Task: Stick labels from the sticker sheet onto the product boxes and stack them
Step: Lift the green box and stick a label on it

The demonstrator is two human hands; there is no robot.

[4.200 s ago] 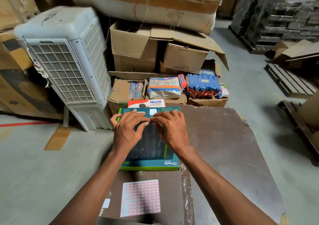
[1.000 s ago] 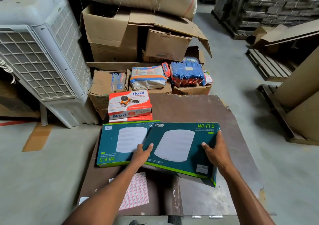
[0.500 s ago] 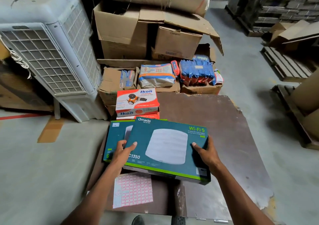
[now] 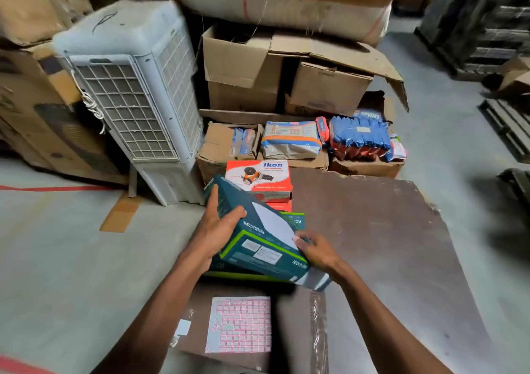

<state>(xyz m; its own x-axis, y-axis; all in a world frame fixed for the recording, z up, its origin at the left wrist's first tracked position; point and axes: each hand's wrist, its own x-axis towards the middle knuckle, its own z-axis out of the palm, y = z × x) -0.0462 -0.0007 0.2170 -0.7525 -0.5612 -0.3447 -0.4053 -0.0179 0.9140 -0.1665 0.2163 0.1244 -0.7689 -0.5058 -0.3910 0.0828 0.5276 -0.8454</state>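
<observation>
Warehouse bench [image 4: 372, 230]: your left hand [image 4: 218, 230] and right hand [image 4: 314, 249] grip a tilted box [image 4: 258, 236]. Slip likely; it could land askew on the stack.

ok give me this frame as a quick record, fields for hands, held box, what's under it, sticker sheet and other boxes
left hand: grips the far left edge of the held box
right hand: grips its near right corner
held box: teal, tilted, raised on the left
under it: second teal box, lying flat on the brown board
sticker sheet: flat on the board, nearer the person, untouched
other boxes: orange Ikon box behind, on another orange box
</observation>
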